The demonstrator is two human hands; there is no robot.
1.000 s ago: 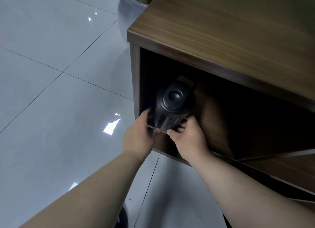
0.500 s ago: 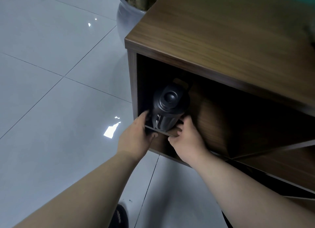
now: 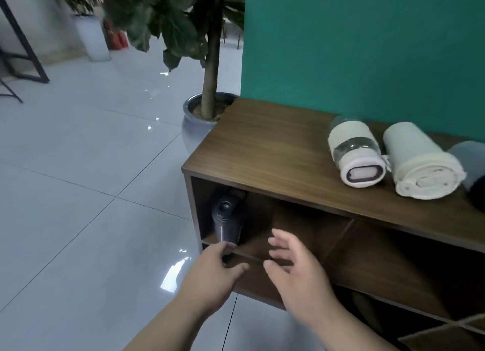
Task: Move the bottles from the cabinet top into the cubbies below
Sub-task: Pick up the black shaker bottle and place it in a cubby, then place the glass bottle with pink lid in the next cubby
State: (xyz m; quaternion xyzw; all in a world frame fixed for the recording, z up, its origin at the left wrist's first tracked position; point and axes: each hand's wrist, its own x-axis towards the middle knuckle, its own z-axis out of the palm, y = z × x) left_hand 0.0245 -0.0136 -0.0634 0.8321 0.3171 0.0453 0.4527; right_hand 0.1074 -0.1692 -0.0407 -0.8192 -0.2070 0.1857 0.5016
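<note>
A black bottle (image 3: 226, 222) stands upright in the leftmost upper cubby of the brown wooden cabinet (image 3: 267, 146). My left hand (image 3: 210, 274) hovers just below and in front of it, fingers loose, holding nothing. My right hand (image 3: 296, 272) is open with fingers spread, in front of the same cubby's shelf. On the cabinet top lie a white bottle with a clear band (image 3: 354, 153) and a cream bottle (image 3: 422, 161), both on their sides. A grey and dark object (image 3: 472, 167) is cut off at the right edge.
A potted tree in a grey ceramic pot (image 3: 195, 122) stands on the floor at the cabinet's far left corner. A teal wall (image 3: 367, 48) backs the cabinet. Glossy white floor tiles (image 3: 78, 193) spread to the left. More cubbies (image 3: 393, 258) lie to the right.
Both hands have let go of the black bottle and pulled back from the cubby. The camera has lifted, bringing the cabinet top and its bottles into view.
</note>
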